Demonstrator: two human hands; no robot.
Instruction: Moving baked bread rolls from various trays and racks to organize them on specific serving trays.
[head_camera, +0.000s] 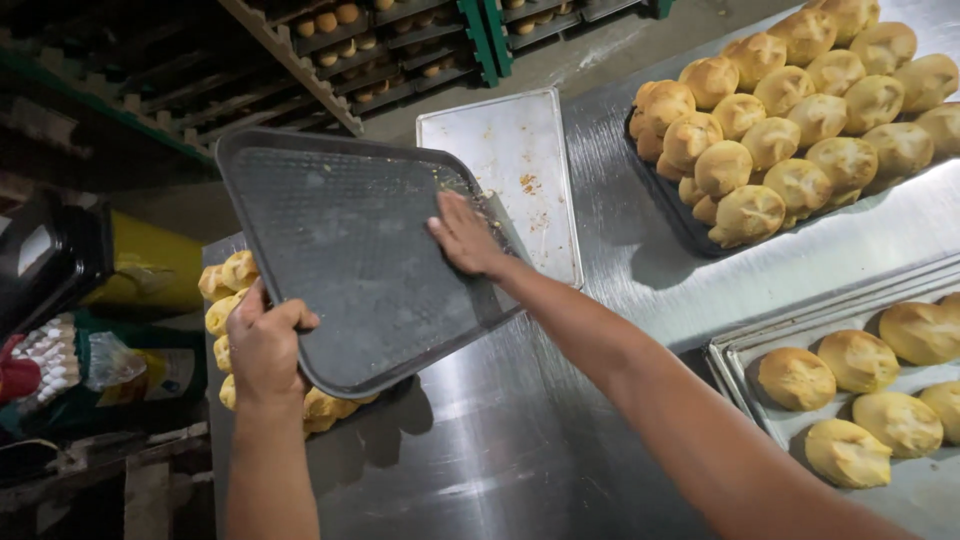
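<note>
Left hand (265, 345) clamped on grey tray (350, 250) at lower rim; tray tilted, held above table (480, 440) left edge. Rolls (225, 300) lie under tray, at edge. Right hand (465, 238) flat on tray face, fingers together, gripping nothing. Tray face mostly wiped; few crumbs left near upper rim. Empty sheet (520, 170) just behind. Bare steel mid-table gives room; loaded bun tray (800, 120) and pan (860, 390) crowd right side.
</note>
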